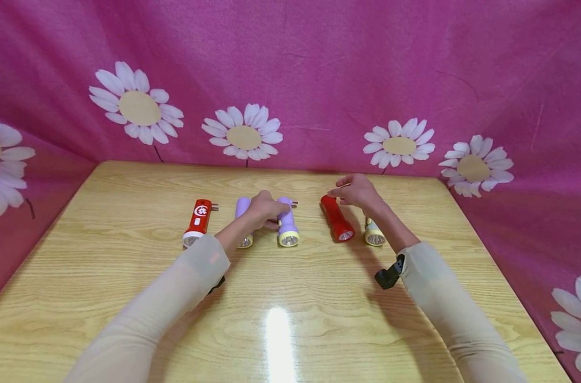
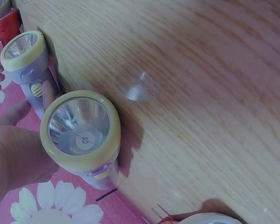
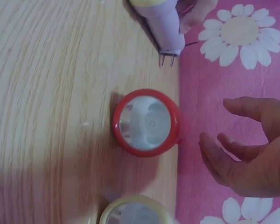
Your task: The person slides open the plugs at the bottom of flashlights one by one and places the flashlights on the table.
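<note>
Here the left hand (image 1: 263,207) pinches a purple flashlight (image 1: 287,224) toward the table's far edge (image 1: 309,177), the right hand (image 1: 359,191) empty and loose near a red flashlight (image 1: 336,218).

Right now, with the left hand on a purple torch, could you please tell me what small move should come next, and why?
I'd probably bring the right hand onto the nearest red torch: its fingers are open near that torch's tail end and hold nothing, while the left hand grips one purple torch.
</note>
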The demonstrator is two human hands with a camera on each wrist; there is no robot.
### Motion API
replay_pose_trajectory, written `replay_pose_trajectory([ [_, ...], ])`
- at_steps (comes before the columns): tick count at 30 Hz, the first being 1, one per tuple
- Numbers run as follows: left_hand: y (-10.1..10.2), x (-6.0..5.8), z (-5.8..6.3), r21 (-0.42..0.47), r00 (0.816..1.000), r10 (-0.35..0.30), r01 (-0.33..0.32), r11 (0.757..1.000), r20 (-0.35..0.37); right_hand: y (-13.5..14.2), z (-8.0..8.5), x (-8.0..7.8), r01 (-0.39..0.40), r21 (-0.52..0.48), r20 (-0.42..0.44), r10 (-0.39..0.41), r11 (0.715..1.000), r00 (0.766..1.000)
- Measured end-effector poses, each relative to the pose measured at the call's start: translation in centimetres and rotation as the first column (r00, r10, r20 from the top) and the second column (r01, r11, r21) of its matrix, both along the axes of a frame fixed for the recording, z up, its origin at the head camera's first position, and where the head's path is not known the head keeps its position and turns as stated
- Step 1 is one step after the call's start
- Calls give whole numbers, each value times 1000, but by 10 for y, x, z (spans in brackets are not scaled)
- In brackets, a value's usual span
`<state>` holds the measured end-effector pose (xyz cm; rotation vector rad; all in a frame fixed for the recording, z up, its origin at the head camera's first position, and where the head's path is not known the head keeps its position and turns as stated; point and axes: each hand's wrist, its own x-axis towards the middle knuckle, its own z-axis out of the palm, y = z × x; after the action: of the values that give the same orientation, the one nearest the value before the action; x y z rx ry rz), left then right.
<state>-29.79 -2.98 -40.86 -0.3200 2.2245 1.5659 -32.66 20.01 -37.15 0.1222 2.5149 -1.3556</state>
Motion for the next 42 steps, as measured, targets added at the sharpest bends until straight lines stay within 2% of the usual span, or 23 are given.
replay_pose_trajectory([
  [5,-2,1,1,30,1000,-4,4,1000,1,3,0,1,8,18,12,-8,1000,1000],
  [10,-2,1,1,29,1000,-3,3,1000,3,6,-3,1,4,86,31,-7,996,999],
  [21,0,0,0,-3,1000,-3,3,1000,1,12,-12,1,-83,171,55,75,982,996],
  [28,0,-1,0,-3,1000,2,-2,1000,8,12,-19,0,-132,238,72,118,962,990],
  [42,-1,2,2,14,1000,11,-11,1000,9,14,-30,1,-164,238,76,150,957,986],
])
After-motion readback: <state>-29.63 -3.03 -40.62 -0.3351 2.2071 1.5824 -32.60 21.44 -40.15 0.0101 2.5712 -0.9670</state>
